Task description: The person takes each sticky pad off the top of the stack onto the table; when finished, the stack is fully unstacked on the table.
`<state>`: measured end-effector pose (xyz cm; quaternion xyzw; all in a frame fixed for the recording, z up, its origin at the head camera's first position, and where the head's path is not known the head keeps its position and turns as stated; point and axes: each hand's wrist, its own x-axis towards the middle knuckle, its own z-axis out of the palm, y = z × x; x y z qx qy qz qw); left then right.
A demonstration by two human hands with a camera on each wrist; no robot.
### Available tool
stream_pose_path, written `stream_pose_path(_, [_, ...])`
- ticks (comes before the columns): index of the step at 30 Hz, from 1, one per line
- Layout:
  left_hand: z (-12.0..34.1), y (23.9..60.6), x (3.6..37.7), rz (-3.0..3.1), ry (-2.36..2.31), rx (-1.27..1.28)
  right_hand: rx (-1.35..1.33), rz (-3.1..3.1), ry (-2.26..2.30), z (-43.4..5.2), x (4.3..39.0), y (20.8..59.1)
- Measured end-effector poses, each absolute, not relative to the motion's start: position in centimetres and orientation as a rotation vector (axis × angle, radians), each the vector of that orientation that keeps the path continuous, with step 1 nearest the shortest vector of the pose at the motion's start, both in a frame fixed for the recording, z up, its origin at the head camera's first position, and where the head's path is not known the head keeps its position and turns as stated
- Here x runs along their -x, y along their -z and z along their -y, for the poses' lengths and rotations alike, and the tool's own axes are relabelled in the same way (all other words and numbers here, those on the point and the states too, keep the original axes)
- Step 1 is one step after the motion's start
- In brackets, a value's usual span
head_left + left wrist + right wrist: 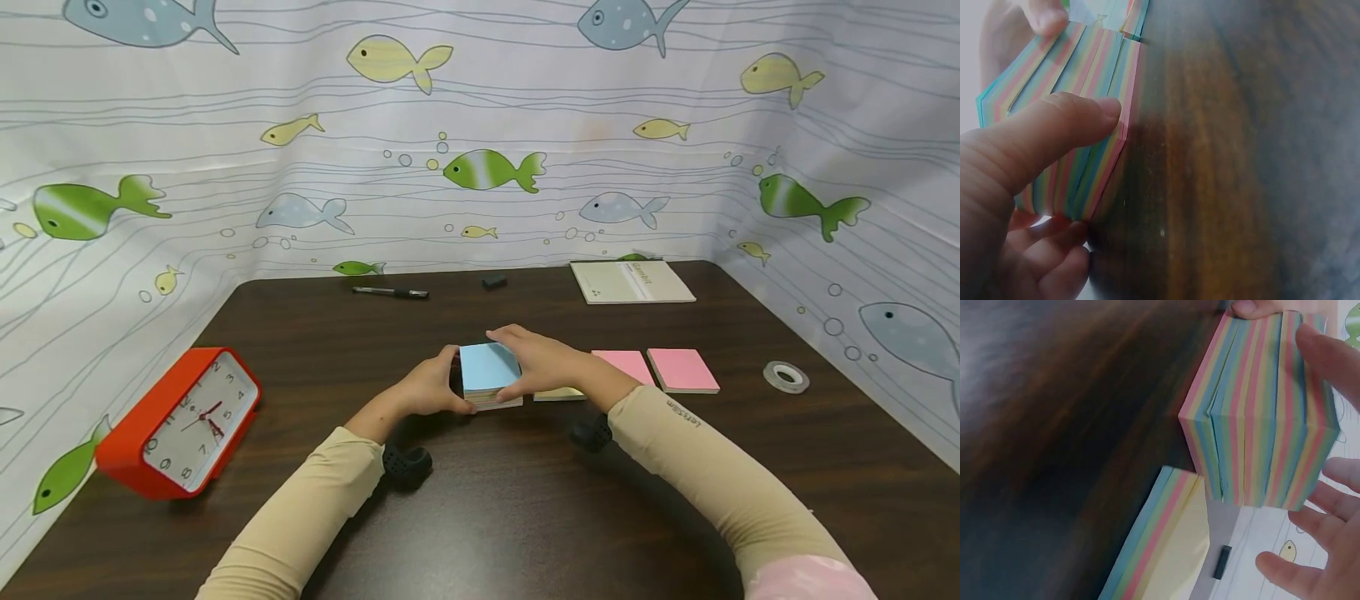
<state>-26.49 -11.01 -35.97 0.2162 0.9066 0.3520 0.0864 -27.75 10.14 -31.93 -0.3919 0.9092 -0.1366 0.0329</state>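
Note:
A tall stack of sticky note pads (489,365), blue on top with striped pastel edges, stands on the dark table between both hands. My left hand (429,387) grips it from the left; in the left wrist view the thumb (1085,119) presses one striped side while the fingers curl at another. At the stack's right is my right hand (546,364). Its thumb (1329,359) overlaps the upper pads in the right wrist view, and its loosely spread fingers (1329,531) stand off the side. A yellow-topped pad (1175,550) lies beside the stack, partly hidden by the right arm in the head view.
Two pink-topped pads (683,372) and a tape roll (786,377) lie to the right. A red alarm clock (202,421) stands at left. Along the back are a pen (390,292), a small black block (493,282) and a notebook (633,283), before a fish-patterned curtain (480,100).

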Motion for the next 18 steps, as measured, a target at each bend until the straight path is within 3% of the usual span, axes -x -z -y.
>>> stream_pose_path(18, [11.1,36.0,26.6,-2.722,-0.988,-0.641,1.062,-2.943,0.285,-10.4,27.0,31.8])
